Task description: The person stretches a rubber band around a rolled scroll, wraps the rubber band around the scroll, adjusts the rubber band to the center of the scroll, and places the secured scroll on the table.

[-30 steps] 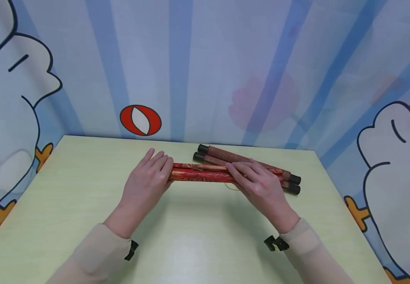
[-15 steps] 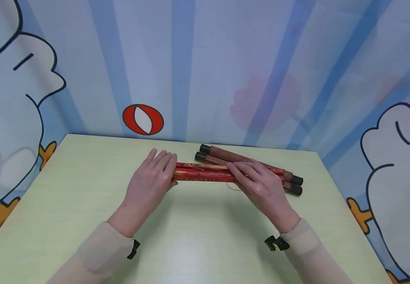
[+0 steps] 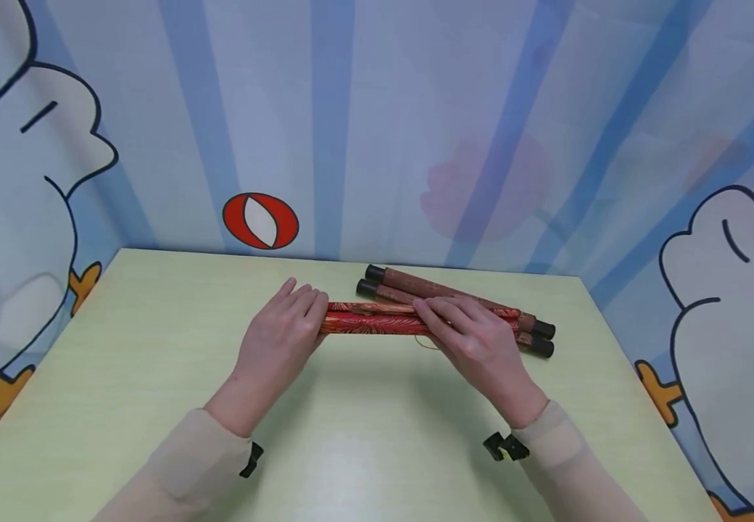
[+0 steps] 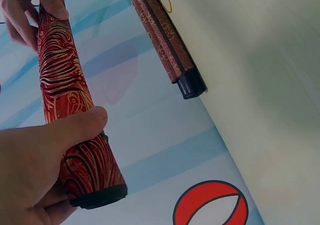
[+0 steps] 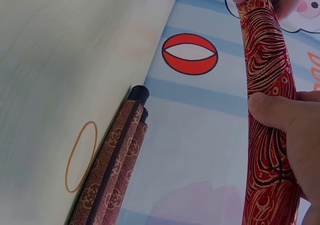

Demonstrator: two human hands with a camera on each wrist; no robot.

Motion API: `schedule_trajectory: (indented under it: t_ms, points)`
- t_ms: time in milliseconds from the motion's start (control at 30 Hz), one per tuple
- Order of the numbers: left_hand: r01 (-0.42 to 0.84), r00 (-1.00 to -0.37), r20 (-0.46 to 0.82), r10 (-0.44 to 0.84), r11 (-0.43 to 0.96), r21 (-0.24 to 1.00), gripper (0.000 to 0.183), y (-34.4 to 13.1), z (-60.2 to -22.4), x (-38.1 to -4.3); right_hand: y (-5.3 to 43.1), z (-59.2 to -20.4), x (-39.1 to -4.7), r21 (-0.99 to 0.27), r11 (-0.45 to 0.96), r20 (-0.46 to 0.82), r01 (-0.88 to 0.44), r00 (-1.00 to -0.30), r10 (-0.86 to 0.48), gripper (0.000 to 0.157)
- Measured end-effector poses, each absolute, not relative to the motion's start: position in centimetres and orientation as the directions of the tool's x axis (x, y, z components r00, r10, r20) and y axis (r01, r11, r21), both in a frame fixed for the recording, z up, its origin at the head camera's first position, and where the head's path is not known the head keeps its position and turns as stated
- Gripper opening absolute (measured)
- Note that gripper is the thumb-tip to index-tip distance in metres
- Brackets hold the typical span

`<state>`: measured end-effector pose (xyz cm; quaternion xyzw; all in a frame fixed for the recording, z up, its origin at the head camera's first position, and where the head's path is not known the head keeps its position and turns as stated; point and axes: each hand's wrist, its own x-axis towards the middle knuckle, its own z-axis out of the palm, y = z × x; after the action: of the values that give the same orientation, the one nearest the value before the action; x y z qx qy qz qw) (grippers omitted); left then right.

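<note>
In the head view, a red rolled scroll with gold and black swirls is held level above the table by both hands. My left hand grips its left end, thumb along the near side; a dark cap closes that end in the left wrist view. My right hand grips the scroll farther right, its thumb across the patterned face in the right wrist view. Two brown patterned scrolls with black end knobs lie on the table behind the right hand, partly hidden by it.
A thin yellowish rubber band lies on the pale table beneath the held scroll, beside the brown pair. A printed cloth backdrop with blue stripes and cartoon figures rises along the table's back edge.
My left hand has shifted slightly right along the red scroll, and its fingers curl more. The right hand keeps its grip, and the brown scrolls stay put.
</note>
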<state>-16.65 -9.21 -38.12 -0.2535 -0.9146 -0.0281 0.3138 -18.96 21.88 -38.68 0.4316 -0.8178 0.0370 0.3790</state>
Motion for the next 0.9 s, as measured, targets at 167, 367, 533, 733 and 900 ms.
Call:
schedule_trajectory:
  t_ms: [167,367,533,733,900]
  points:
    - [0.463,-0.654,0.6,0.46,0.871,-0.164,0.071,-9.4,-38.1,-16.3,22.1,-38.6,-19.1,0.248,0.634,0.665,-0.732,-0.348,-0.661,0.054]
    - [0.45,-0.644,0.614,0.456,0.875,-0.178,0.059,-9.7,-38.4,-16.1,21.8,-38.7,-19.2,0.252,0.618,0.661,-0.744,-0.335,-0.672,0.056]
    - [0.452,-0.633,0.635,0.443,0.877,-0.161,0.052,-9.8,-38.5,-16.3,21.8,-38.6,-19.2,0.255,0.621,0.656,-0.742,-0.339,-0.675,0.059]
    - [0.47,-0.616,0.649,0.447,0.869,-0.153,0.049,-10.2,-38.4,-16.5,22.0,-38.6,-19.1,0.251,0.626,0.629,-0.739,-0.367,-0.686,0.062]
    - [0.468,-0.614,0.657,0.438,0.872,-0.144,0.048,-10.7,-38.4,-16.5,22.4,-38.7,-19.0,0.239,0.629,0.617,-0.74,-0.384,-0.686,0.066]
